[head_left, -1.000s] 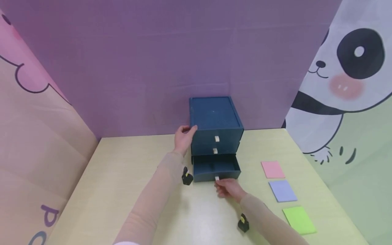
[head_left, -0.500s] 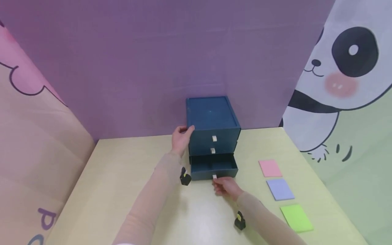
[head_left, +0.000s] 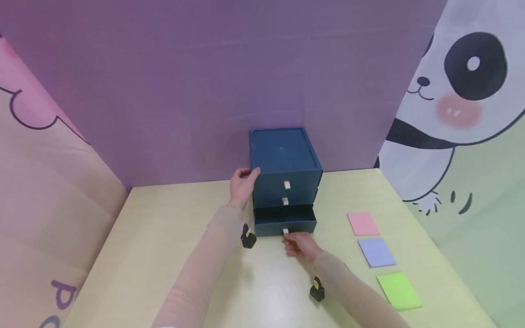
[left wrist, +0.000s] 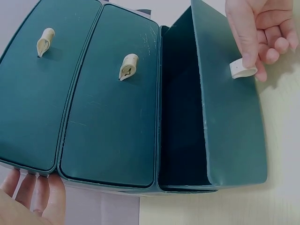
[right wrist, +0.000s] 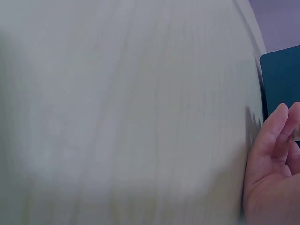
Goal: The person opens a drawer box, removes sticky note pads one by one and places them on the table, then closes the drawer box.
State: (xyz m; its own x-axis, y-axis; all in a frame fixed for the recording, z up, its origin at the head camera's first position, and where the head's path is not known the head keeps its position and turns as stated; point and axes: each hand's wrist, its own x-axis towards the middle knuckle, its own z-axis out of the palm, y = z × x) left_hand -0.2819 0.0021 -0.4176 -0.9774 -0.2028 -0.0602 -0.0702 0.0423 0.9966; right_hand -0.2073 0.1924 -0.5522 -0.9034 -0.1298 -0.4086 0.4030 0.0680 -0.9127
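Observation:
A dark blue three-drawer box [head_left: 283,150] stands at the back of the table, its bottom drawer [head_left: 270,229] partly out and bare inside where visible. My left hand [head_left: 242,187] braces the box's upper left side, the thumb at the front corner; in the left wrist view its fingers [left wrist: 55,197] lie straight against that side. At the bottom drawer's front, my right hand [head_left: 302,245] pinches the white pull tab [left wrist: 240,69] between thumb and index finger, the other fingers curled. The upper two drawers, each with a similar tab [head_left: 287,185], are closed.
On the right of the pale wooden table [head_left: 164,255] lie a pink sticky-note pad [head_left: 363,223], a lavender pad [head_left: 377,252] and a green pad [head_left: 399,291]. A purple cloth wall [head_left: 164,91] rises right behind the box, with printed cloth on both sides.
The bottom drawer has slid a little further into the box, with my right hand moving along with it. My left hand keeps its place on the side. The view has shifted slightly.

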